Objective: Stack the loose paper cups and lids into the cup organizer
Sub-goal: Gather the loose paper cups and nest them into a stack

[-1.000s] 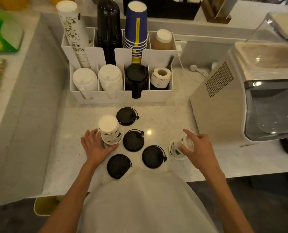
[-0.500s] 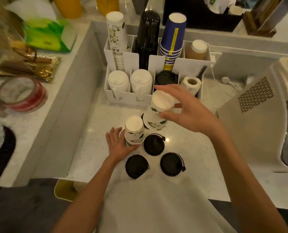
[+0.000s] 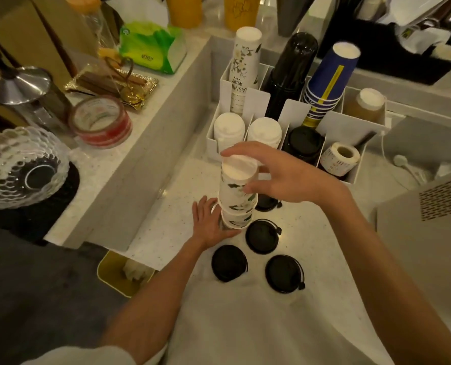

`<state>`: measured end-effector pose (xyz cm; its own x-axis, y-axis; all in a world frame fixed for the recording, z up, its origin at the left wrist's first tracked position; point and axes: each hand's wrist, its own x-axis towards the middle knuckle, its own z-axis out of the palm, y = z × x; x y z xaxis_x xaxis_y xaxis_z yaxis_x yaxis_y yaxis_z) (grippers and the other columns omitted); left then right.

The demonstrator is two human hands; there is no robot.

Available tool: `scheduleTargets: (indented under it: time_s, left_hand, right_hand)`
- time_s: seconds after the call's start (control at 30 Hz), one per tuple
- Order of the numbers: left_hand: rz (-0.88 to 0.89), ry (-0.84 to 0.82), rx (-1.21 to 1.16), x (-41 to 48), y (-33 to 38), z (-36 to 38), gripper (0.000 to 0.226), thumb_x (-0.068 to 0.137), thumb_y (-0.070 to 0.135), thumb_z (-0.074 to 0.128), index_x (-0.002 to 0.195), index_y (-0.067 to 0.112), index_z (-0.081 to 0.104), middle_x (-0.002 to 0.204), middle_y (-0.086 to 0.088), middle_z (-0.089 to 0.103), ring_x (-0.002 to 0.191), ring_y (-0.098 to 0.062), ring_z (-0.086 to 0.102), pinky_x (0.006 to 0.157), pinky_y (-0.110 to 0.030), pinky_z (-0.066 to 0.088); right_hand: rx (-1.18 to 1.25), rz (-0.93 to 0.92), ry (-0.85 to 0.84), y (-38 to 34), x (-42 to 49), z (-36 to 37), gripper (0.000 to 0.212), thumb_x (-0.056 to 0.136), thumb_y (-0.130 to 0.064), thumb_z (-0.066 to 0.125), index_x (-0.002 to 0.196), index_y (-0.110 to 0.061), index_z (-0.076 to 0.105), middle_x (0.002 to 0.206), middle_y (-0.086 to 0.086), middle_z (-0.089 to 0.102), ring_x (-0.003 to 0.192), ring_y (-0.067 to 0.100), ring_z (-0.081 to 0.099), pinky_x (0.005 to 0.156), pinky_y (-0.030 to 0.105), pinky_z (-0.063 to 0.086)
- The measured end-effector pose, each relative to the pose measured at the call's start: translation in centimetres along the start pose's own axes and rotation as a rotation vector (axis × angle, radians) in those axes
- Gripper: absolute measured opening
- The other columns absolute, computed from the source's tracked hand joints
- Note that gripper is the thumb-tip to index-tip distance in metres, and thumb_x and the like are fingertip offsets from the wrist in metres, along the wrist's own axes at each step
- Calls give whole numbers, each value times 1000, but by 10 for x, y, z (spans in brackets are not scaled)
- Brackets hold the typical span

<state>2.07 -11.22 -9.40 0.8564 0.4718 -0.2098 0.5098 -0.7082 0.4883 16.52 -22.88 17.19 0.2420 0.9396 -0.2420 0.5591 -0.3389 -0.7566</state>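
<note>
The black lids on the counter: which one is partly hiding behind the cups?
The black lid farthest from the person, just right of the floral cup stack and under the right hand. The other three lids lie fully in view, nearer the person.

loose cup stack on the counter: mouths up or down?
Mouths down. The cup stack shows a closed white base on top, rims flaring toward the counter; the right hand grips its top.

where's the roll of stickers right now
In the head view, the sticker roll lies in the cup organizer's front right compartment, beside the black lids.
</note>
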Motion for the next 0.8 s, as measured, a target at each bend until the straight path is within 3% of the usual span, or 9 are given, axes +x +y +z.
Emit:
scheduleTargets:
  time_s: [0.1,0.3,0.57,0.8]
  left_hand:
    - [11,19,-13,-1,0,-1,106,62,80,53,147,22,28,153,-7,24,148,-30,1,119,-53,-9]
    - [12,26,-39,0,-1,1,97,66,74,63,143,23,34,151,-6,25,148,-29,0,119,-52,-10]
    - [18,37,-22,1,-2,0,101,61,82,49,142,23,35,152,-5,25,148,-29,0,119,-53,-10]
    - [17,32,-10,1,-2,1,95,68,74,63,143,22,35,153,-6,25,148,-30,1,119,-53,-9]
  right_hand:
    - [-33,77,-27,16,8,17,70,82,-2,71,134,-40,45,148,-12,41,137,12,36,113,43,37]
    - [-28,156,-64,41,12,42,70,82,8,67,131,-37,47,145,-12,43,136,15,38,109,42,43]
    - [-43,197,-27,50,16,51,68,81,4,71,128,-40,48,145,-10,44,135,21,40,110,48,42]
    - [-36,188,6,53,16,54,67,81,1,72,129,-39,47,145,-8,43,134,20,39,111,46,40]
